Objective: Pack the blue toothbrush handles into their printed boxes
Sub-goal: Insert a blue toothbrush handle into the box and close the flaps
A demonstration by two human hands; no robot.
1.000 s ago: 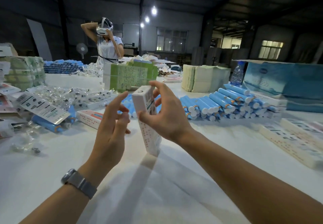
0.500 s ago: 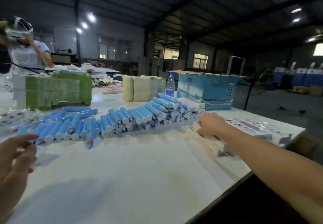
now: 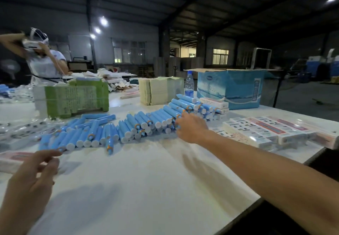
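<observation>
Many blue toothbrush handles [image 3: 132,126] with white ends and orange rings lie in a long heap across the middle of the white table [image 3: 137,189]. My right hand [image 3: 191,128] is stretched out to the heap's right part. Its fingertips touch the handles there, and the back of the hand hides whether they grip one. My left hand [image 3: 31,185] hovers low at the left, fingers apart, holding nothing. A row of white printed boxes [image 3: 256,132] lies at the right. One more printed box [image 3: 11,159] lies at the left edge.
Behind the heap stand a green stack of flat cartons [image 3: 77,99], a beige stack [image 3: 159,90], a water bottle [image 3: 189,84] and an open blue carton [image 3: 231,88]. Another person [image 3: 44,62] stands at the far left. The table's edge runs diagonally at the lower right.
The printed box I held in both hands a second ago has left them. My right hand went to the box row on the right, then moved left to the handle heap. The view swung right.
</observation>
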